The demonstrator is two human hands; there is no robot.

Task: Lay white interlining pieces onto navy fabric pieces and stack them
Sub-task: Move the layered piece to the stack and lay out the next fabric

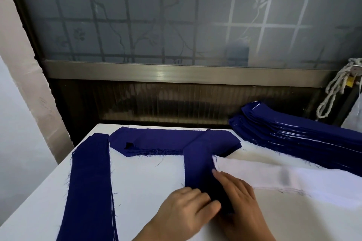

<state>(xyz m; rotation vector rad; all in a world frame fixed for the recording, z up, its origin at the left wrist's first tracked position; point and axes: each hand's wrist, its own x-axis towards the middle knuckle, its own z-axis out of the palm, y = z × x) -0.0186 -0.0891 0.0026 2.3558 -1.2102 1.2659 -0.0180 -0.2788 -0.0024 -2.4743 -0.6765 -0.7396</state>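
While left fingers (207, 204) seemingly tight around navy strip (197, 162) end, right fingers (225, 177) flat at white interlining (264, 174) edge.

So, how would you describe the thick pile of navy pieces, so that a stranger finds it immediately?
Look at the white table under the frosted window, follow its far edge to the right corner. The pile lies there; unlike the flatter navy strips, it is many layers thick, with thin white edges between them.

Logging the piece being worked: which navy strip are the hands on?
The middle strip, gripped by the left hand, right hand touching it, overlapping the horizontal piece. The left strip and right stack lie untouched.
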